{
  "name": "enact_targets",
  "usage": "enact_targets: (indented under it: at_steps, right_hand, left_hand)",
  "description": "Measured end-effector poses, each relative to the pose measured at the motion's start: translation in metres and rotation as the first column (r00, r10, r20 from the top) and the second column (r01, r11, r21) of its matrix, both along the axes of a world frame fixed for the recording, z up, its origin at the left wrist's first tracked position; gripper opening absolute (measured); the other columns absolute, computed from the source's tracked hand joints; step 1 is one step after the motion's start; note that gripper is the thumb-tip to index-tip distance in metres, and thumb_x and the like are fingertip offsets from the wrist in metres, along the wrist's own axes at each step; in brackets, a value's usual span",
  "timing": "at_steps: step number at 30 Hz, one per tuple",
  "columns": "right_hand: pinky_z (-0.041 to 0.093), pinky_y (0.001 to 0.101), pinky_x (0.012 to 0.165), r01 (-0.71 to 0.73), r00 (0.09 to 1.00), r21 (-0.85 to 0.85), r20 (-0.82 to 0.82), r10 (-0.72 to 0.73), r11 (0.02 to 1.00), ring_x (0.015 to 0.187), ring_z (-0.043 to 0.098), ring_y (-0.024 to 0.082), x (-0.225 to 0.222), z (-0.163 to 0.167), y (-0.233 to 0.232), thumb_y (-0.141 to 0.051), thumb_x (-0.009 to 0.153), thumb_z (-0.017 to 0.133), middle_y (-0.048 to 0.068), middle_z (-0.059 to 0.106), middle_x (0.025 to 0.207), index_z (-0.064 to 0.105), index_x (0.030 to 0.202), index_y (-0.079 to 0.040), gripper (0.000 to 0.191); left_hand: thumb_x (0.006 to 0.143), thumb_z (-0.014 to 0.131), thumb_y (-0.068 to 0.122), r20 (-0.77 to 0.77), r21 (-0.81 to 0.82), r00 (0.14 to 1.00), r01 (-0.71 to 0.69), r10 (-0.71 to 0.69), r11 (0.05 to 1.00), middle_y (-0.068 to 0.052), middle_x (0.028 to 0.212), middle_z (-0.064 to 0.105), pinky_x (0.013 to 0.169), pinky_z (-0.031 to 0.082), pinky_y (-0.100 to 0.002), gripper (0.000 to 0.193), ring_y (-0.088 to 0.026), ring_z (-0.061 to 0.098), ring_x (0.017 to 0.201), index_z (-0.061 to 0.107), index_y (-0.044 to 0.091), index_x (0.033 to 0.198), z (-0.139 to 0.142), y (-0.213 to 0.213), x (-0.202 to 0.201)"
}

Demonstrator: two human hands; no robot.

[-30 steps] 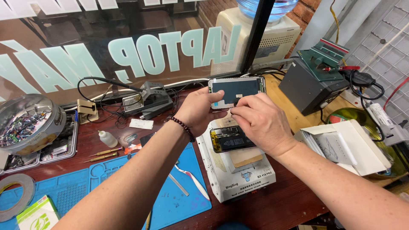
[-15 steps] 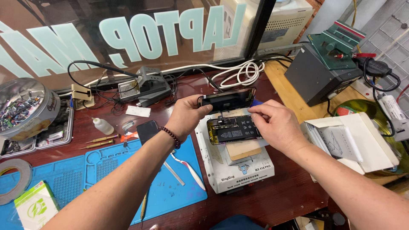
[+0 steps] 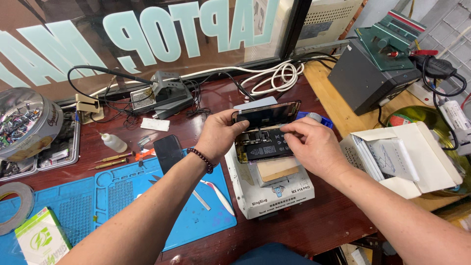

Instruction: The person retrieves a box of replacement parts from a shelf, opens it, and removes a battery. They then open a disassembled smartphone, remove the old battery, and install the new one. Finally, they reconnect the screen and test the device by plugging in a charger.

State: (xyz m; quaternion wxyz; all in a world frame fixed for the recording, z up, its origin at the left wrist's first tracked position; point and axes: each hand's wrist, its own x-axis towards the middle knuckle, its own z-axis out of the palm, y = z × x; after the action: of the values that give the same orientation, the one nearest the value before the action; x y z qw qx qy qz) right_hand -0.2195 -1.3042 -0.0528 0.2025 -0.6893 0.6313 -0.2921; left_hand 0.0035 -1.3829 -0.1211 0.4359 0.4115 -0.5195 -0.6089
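Note:
My left hand (image 3: pixel 221 135) grips the left edge of a phone screen panel (image 3: pixel 267 114), which stands tilted up from the opened phone body (image 3: pixel 267 146). The body lies on a white heating plate machine (image 3: pixel 274 189) with its battery and boards exposed. My right hand (image 3: pixel 314 147) rests on the body's right side, fingertips pinched at the seam where the screen meets the body. A bead bracelet circles my left wrist.
A blue work mat (image 3: pixel 147 196) holds a dark phone (image 3: pixel 168 151), tweezers (image 3: pixel 218 194) and screwdrivers (image 3: pixel 110 160). A soldering stand (image 3: pixel 162 95), white cable coil (image 3: pixel 274 76), grey power unit (image 3: pixel 368 78), open white box (image 3: pixel 407 157), round tin (image 3: pixel 24 122) and tape roll (image 3: pixel 14 206) surround it.
The screen panel has been lifted from near flat to tilted up off the phone body. My right hand slid from covering the body to its right edge.

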Motion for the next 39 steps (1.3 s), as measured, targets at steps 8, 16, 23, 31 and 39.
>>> enact_targets:
  at_steps: [8,16,23,31,39]
  right_hand:
    - [0.057,0.0331,0.081,-0.068,0.993,-0.029,-0.102,0.065,0.997,0.087,0.072,0.020,0.004,0.006,0.005,-0.015,0.090,0.068,0.004,0.072,0.103,0.077,0.108,-0.010,0.021]
    - [0.054,0.0366,0.087,-0.191,0.964,-0.109,-0.210,0.165,0.976,0.099,0.067,0.023,0.018,0.006,0.004,-0.013,0.090,0.066,0.004,0.069,0.103,0.077,0.106,-0.011,0.020]
    - [0.054,0.0364,0.086,-0.236,0.926,-0.092,-0.323,0.195,0.967,0.098,0.064,0.022,0.027,0.009,0.003,-0.013,0.090,0.066,0.003,0.066,0.098,0.079,0.107,-0.015,0.022]
    - [0.053,0.0357,0.088,-0.270,0.865,-0.042,-0.449,0.223,0.962,0.095,0.061,0.020,0.033,0.011,0.003,-0.014,0.089,0.066,0.002,0.064,0.097,0.078,0.109,-0.015,0.024]
    - [0.053,0.0358,0.085,-0.262,0.830,0.023,-0.505,0.237,0.965,0.092,0.060,0.018,0.038,0.011,0.003,-0.016,0.092,0.065,0.001,0.063,0.095,0.077,0.110,-0.013,0.023]
  left_hand:
    - [0.095,0.069,0.004,-0.018,0.021,1.000,0.000,0.001,1.000,-0.001,0.087,0.074,0.072,0.055,-0.026,0.007,-0.007,0.064,0.076,0.074,0.002,0.097,0.004,0.001,-0.001]
    - [0.095,0.069,0.004,-0.007,0.024,1.000,0.021,-0.021,0.999,0.001,0.083,0.072,0.069,0.054,-0.026,0.007,-0.006,0.061,0.073,0.071,0.003,0.088,0.001,-0.003,-0.003]
    - [0.094,0.070,0.003,0.025,0.013,0.999,0.026,-0.027,1.000,0.003,0.081,0.070,0.066,0.053,-0.026,0.005,-0.006,0.060,0.071,0.072,0.004,0.088,-0.001,-0.008,-0.002]
    - [0.092,0.069,0.003,0.049,0.020,0.998,0.030,-0.031,0.999,0.003,0.083,0.072,0.069,0.054,-0.025,0.007,-0.005,0.061,0.073,0.075,0.005,0.095,0.007,-0.008,-0.001]
    - [0.093,0.070,0.005,0.100,-0.031,0.994,0.047,-0.044,0.998,0.003,0.084,0.073,0.071,0.054,-0.026,0.008,-0.005,0.062,0.075,0.076,0.004,0.097,0.009,-0.009,0.000]
